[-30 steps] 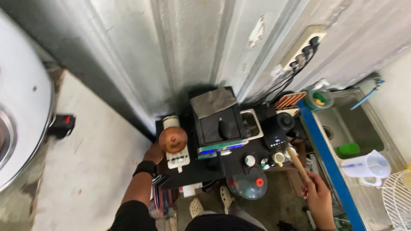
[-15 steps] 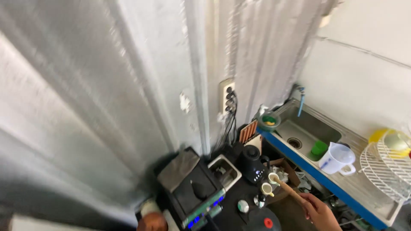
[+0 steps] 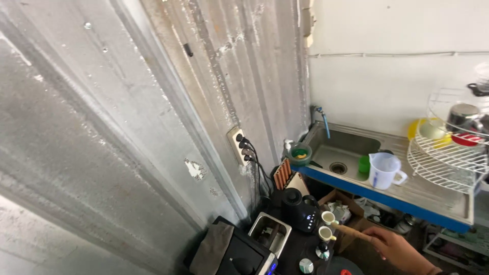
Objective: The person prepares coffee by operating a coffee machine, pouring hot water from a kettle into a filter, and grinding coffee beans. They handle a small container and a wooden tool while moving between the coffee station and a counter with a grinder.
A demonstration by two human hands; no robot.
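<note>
Head camera looks up at the corrugated metal wall, so I see only my right hand (image 3: 400, 249), low at the frame's bottom edge. Its grip is pressed around a wooden handle (image 3: 353, 232), fingers curled over the near end; my left hand is out of view. The handle runs away from the grip to the left, its far end just beside two small white cups (image 3: 326, 225) that stand one behind the other on the dark worktop (image 3: 300, 247). I cannot tell whether the handle touches them. Just below the cups sits a small round silver piece (image 3: 322, 251). Left of the grip, past the cups, is a black kettle (image 3: 299, 211), and further left a steel tray (image 3: 270, 232) beside a black machine (image 3: 239, 254) with a grey cloth (image 3: 210, 248) draped over it. Beyond the grip, a cardboard box (image 3: 351, 203) sits under a blue-edged steel sink (image 3: 341, 153). On the sink's drainboard stands a white measuring jug (image 3: 384, 170), with a green cup (image 3: 363, 165) just beside it. Far right, a white wire dish rack (image 3: 448, 158) holds dishes. A power strip (image 3: 239, 145) hangs on the wall.
</note>
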